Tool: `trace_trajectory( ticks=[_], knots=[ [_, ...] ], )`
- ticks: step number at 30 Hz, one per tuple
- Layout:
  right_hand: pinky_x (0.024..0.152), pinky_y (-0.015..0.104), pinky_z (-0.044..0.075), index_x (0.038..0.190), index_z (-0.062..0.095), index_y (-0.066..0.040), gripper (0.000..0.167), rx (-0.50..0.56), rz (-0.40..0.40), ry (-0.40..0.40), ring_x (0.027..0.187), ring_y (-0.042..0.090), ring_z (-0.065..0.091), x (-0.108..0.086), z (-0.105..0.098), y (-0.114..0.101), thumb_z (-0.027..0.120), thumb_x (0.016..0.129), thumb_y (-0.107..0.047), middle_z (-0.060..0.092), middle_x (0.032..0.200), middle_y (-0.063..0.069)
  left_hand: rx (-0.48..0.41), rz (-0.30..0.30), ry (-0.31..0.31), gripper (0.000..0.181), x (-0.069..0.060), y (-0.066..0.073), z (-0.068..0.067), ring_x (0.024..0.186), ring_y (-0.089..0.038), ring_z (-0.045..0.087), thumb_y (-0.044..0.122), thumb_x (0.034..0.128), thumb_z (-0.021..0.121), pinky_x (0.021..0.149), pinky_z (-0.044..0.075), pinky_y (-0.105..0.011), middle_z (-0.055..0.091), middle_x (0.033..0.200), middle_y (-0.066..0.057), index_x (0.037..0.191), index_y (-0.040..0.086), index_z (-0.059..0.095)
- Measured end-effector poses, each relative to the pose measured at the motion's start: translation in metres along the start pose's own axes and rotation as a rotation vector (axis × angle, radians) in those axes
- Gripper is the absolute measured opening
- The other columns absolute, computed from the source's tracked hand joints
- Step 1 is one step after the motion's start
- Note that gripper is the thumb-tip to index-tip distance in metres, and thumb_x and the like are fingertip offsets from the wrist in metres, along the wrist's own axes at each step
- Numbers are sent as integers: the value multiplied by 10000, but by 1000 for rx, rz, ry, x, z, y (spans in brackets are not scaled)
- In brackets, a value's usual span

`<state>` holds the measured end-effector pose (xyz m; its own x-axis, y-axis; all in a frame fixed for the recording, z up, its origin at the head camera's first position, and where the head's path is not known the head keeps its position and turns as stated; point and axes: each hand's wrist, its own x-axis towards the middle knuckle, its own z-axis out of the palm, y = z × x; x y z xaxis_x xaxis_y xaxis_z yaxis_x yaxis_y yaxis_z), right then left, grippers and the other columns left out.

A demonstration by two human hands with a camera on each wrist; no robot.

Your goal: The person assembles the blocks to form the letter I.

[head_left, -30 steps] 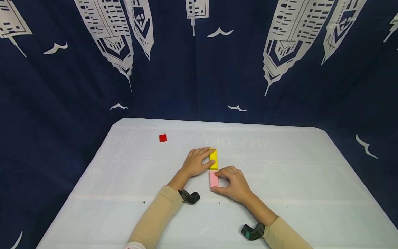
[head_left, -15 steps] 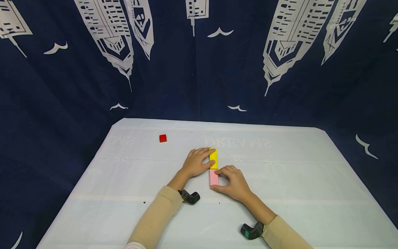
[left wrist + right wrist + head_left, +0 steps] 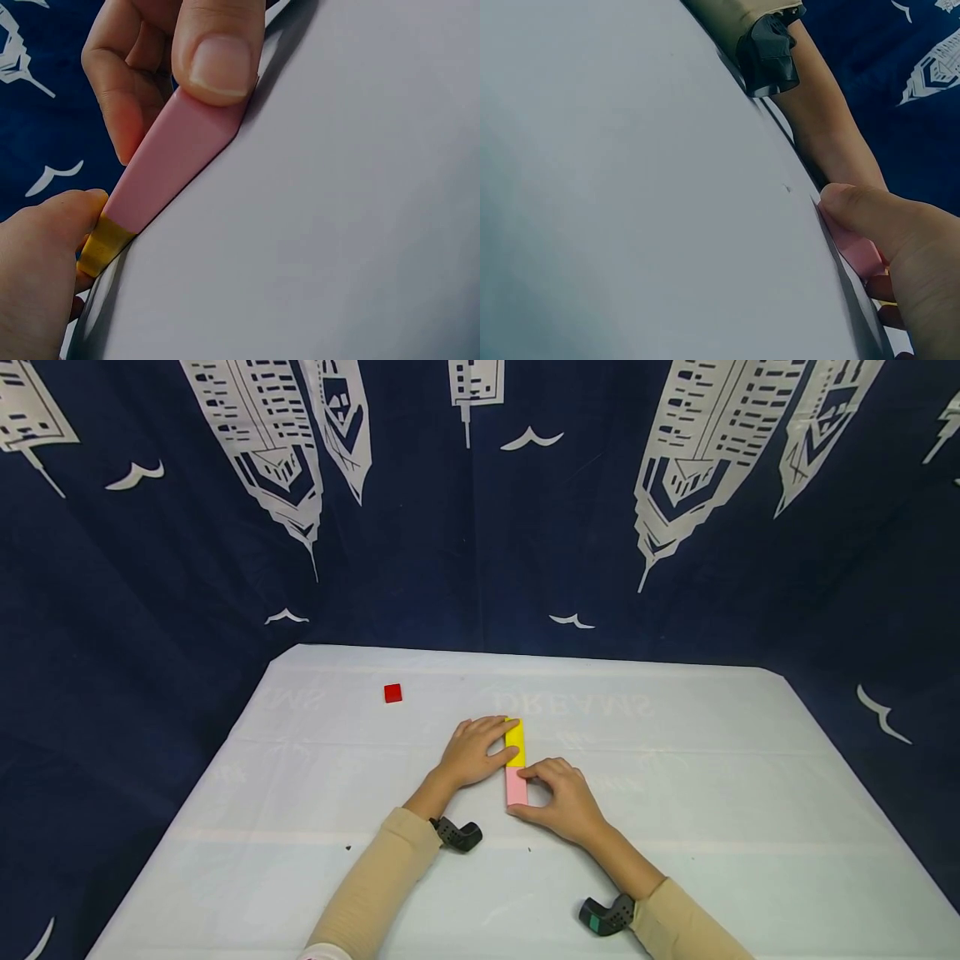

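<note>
Near the middle of the table, a yellow block [image 3: 517, 742] and a pink block [image 3: 515, 789] lie flat, end to end in one line. Their facing ends touch, as the left wrist view also shows at the pink block [image 3: 172, 161] and yellow block [image 3: 105, 244]. The left hand [image 3: 474, 752] holds the yellow block from its left side with thumb and fingertips. From the right, the right hand [image 3: 566, 802] grips the pink block, thumb at its near end and fingertip close to the seam. In the right wrist view, the thumb partly covers the pink block [image 3: 855, 251].
A small red block [image 3: 393, 693] lies toward the table's back left, apart from both hands. The white-covered table [image 3: 300, 793] meets a dark blue printed cloth [image 3: 480, 543] behind. Black devices sit at the left wrist [image 3: 459, 835] and right wrist [image 3: 607, 917].
The right hand has pushed the pink block slightly away from the person, closing the small gap to the yellow block. The left hand and the red block have stayed put.
</note>
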<state>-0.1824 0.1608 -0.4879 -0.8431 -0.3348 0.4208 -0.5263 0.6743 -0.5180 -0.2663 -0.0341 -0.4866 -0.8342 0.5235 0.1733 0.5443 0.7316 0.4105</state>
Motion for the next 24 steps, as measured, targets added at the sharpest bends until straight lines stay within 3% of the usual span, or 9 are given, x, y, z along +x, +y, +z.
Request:
trace_trajectory(
  ticks=[11,24],
  knots=[
    [821,420,444,1156,649,-91,560,79,64,-2,921,158,575,6,0,3,847,722,-384,659,958,-27,3,2,7,551,0,-1,0,1396,-224,350,473,984,474,1133,217,-519,431,1502,-40,1476,224,448],
    [793,384,480,1134,664,-57,492,123,92,-21,890,159,549,23,0,13,833,757,-323,628,912,-12,5,9,12,551,0,-2,1,1393,-227,356,483,987,468,1132,220,-526,431,1502,-42,1472,223,455]
  ],
)
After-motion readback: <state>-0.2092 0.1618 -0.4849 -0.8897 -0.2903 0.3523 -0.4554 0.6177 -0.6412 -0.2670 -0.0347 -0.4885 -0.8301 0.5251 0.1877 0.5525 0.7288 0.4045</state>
